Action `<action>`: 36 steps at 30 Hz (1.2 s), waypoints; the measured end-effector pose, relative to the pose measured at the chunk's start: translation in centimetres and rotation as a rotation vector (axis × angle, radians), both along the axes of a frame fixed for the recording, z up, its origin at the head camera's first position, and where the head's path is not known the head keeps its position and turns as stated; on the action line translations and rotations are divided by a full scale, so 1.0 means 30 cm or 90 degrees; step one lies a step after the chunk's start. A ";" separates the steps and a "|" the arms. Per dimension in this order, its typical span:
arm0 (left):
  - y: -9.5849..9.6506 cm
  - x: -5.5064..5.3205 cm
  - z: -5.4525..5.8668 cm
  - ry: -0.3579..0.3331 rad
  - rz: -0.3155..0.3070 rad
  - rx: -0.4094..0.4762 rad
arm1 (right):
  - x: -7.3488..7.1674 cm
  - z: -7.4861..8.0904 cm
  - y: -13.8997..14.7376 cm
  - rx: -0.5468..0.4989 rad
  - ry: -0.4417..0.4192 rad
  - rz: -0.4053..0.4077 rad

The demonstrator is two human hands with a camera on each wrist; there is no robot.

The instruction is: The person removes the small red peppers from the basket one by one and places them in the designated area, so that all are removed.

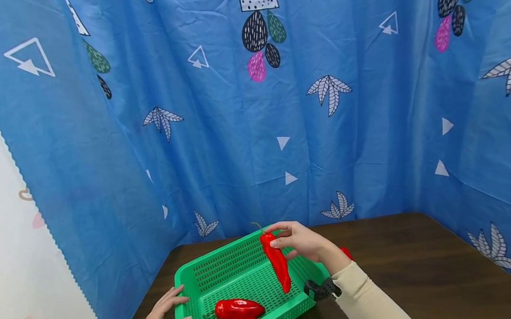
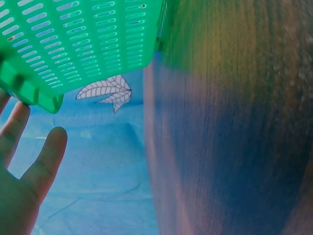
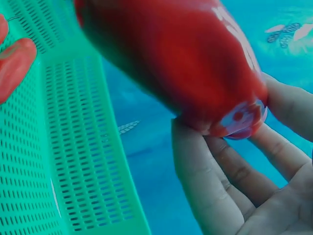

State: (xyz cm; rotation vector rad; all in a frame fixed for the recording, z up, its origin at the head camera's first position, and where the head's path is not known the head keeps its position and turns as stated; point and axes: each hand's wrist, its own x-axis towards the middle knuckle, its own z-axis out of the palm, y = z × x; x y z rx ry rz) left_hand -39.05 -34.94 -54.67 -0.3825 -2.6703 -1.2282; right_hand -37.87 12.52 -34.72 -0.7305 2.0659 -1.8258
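Note:
My right hand (image 1: 301,241) pinches a long red pepper (image 1: 276,262) by its upper end, stem up and tip down, above a green plastic basket (image 1: 221,243). Close up in the right wrist view, the fingertips and thumb hold the glossy red pepper (image 3: 171,58) at one end. Two more red peppers (image 1: 239,308) lie in the basket's near left part, one partly cut off by the rim. At the basket's left rim, my left hand (image 1: 164,313) rests with fingers fairly straight. The left wrist view shows fingertips touching the basket's rim (image 2: 46,100).
The basket stands on a dark wooden table (image 1: 417,266). Behind the right wrist, part of another red thing (image 1: 346,253) peeks out. A patterned blue curtain (image 1: 238,155) hangs behind the table and along its sides. A black strap device (image 1: 320,289) sits on the right wrist.

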 end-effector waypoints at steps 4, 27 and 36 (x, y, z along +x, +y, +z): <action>0.006 -0.004 -0.005 0.018 0.012 0.009 | 0.018 -0.009 0.016 -0.016 -0.002 -0.012; 0.078 0.082 0.097 0.021 0.005 0.034 | 0.067 -0.076 0.104 -0.099 -0.019 -0.053; 0.001 -0.018 -0.022 0.039 0.001 0.010 | 0.074 -0.088 0.154 -0.123 -0.015 -0.051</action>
